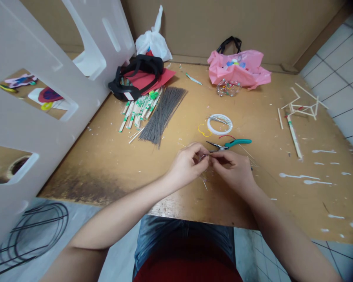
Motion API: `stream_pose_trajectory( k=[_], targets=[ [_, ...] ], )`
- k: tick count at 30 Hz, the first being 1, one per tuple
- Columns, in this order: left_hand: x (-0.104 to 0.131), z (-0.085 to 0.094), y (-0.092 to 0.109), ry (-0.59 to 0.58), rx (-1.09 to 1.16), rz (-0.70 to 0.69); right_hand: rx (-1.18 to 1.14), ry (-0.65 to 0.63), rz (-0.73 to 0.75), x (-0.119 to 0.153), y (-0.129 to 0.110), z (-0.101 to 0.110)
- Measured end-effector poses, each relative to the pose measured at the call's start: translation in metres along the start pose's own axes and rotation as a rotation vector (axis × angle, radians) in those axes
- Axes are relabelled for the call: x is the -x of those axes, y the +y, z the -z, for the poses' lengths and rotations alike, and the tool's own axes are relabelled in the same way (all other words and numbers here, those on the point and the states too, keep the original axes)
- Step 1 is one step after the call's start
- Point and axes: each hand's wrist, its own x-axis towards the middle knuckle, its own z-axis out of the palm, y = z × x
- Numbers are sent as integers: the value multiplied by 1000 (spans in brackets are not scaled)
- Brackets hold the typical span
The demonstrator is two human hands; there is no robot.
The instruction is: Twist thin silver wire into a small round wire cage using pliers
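Observation:
My left hand (188,160) and my right hand (233,164) meet above the near middle of the table, fingertips almost touching. Both are closed in a pinch on thin wire (205,185), whose loose ends stick out below the left fingers. A small dark, purplish bit shows between the left thumb and forefinger, too small to name. Just beyond the right hand lie pliers (238,143) with a teal handle, jaws apart, partly covered by the fingers. Farther off are a white ring-shaped spool (208,125), a curl of yellow wire (202,133) and a red strand (227,136).
Left of centre lie a bundle of grey wires (163,115), wrapped chopsticks (132,113) and a black strapped headset (159,64). At the back are a pink bag (253,72) and beaded wirework (228,88). A stick frame (302,107) sits right; a white plastic panel (85,23) stands left.

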Motion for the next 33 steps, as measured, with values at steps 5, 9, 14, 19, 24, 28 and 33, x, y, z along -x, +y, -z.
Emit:
stream_pose_trajectory(
  k=[5,9,14,19,24,28,33],
  targets=[
    [7,4,13,-40,265,-80,-302,31,-141,-3,4,1],
    [5,8,13,6,302,-80,-508,-32,-268,-4,5,2],
    [-1,10,7,18,181,-10,-748,-172,-416,-6,3,7],
    [-2,8,5,-2,214,26,-832,-234,-488,-8,2,7],
    [1,8,6,5,216,-62,-783,-167,-360,-5,9,5],
    [2,7,5,7,221,-100,-772,-179,-339,-5,12,5],
    [1,9,6,18,186,-143,-711,-132,-224,-4,12,4]
  ],
)
